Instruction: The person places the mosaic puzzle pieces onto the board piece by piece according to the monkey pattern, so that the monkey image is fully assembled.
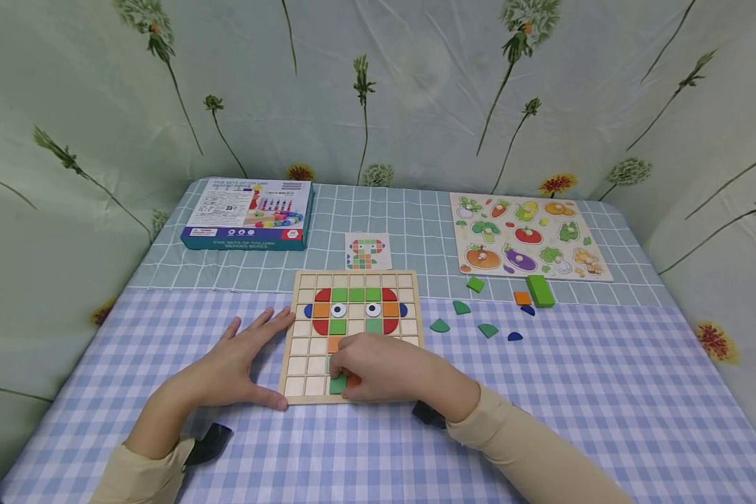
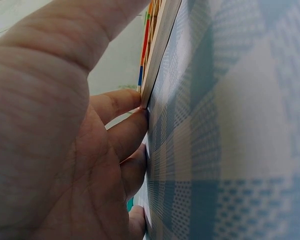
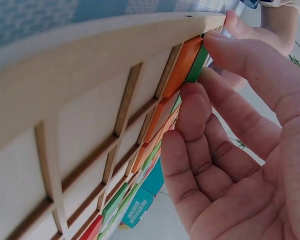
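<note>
Green floral fabric backdrop [image 1: 416, 84] closes in the back and both sides; table [image 1: 605, 392] carries a blue-and-white gingham cloth near the person, a pale green grid cloth [image 1: 416, 210] at the far end; toy box [image 1: 247, 214] far left, teal edge, lid print reads "FIVE SETS OF COLUMN BEADED BOXES"; vegetable peg puzzle [image 1: 529, 235] far right; small pattern card [image 1: 368, 251] between them, just behind the board; wooden grid board [image 1: 353, 334] at centre, roughly square so no clear long axis, edges running parallel to the table edges, a face built of red, green and orange tiles with two eye tiles in its far rows; loose pieces [image 1: 488, 311] right of the board, green, orange and blue, a green block among them; left hand [image 1: 239, 360] lies flat on the cloth, fingers straight, fingertips and thumb touching the board's left edge, holding nothing; right hand [image 1: 384, 367] rests on the board's near rows, fingers curled, pinching a green square tile [image 1: 337, 383] in the bottom row, an orange tile [image 1: 353, 380] touching it on the right.
</note>
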`<state>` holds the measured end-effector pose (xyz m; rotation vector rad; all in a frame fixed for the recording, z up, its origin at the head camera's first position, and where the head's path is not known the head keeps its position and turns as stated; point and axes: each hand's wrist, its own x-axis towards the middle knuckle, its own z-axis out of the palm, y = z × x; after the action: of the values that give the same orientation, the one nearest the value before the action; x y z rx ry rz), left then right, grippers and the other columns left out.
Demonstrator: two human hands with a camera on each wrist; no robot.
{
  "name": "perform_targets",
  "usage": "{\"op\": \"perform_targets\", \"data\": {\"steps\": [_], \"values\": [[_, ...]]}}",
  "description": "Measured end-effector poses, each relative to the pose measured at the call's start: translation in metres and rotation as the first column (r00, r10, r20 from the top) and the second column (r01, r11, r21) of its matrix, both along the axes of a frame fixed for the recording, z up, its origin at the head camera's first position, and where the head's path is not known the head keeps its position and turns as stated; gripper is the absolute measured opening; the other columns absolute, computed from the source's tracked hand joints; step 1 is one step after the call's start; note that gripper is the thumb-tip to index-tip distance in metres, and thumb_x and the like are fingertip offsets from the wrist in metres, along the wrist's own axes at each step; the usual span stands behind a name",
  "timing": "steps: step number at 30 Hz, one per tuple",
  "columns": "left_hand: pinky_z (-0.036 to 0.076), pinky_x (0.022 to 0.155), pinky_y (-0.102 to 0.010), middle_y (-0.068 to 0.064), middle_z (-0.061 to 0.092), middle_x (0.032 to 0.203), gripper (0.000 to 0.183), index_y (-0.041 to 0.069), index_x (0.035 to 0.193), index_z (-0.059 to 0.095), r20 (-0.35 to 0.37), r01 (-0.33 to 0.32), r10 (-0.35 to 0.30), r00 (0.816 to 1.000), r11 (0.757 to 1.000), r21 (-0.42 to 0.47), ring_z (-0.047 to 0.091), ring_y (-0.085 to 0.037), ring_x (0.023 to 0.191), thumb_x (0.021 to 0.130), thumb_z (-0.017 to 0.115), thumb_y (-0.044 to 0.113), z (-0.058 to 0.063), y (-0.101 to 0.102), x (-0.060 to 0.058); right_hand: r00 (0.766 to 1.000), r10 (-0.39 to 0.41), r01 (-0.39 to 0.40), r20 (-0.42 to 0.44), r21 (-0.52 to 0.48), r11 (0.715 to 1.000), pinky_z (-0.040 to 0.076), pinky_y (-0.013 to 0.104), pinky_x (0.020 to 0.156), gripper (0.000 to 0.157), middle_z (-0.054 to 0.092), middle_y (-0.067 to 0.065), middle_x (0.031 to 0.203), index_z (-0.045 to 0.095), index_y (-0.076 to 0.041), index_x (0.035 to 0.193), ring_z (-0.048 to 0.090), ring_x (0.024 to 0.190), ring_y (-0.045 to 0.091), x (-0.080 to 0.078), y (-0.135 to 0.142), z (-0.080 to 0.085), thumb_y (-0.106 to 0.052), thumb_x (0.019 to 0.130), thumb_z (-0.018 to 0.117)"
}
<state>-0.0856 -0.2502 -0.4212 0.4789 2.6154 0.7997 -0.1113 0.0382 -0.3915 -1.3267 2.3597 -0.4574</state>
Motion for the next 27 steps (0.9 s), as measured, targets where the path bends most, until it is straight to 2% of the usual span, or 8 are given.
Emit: {"op": "perform_targets", "data": {"steps": [21,27], "values": [[-0.002,0.126,-0.081,-0.008,0.024,0.18,0.136,0.024,0.172,0.027,-0.013,0.004,-0.004,1.0,1.0,-0.012,0.013,-0.047,0.167,0.063,0.095,0.07,0.0008,0.0014,-0.0001,1.0,-0.003,0.004,-0.028,0.025,1.0,0.046,0.011,0.069,0.017,0.065,-0.01,0.092,0.08,-0.016,0.11,0.055,0.078,0.002,0.0009,-0.0072,-0.0001,-0.019,0.094,0.084],[-0.003,0.127,-0.08,-0.007,0.023,0.181,0.136,0.025,0.172,0.027,-0.004,-0.002,0.002,1.0,1.0,-0.014,0.012,-0.046,0.167,0.062,0.095,0.071,-0.0004,0.0007,0.0,0.999,0.017,-0.017,-0.043,0.009,1.0,0.044,0.011,0.068,0.011,0.063,-0.009,0.09,0.077,-0.018,0.103,0.054,0.078,0.003,0.0007,-0.006,-0.0012,-0.02,0.094,0.084]]}}
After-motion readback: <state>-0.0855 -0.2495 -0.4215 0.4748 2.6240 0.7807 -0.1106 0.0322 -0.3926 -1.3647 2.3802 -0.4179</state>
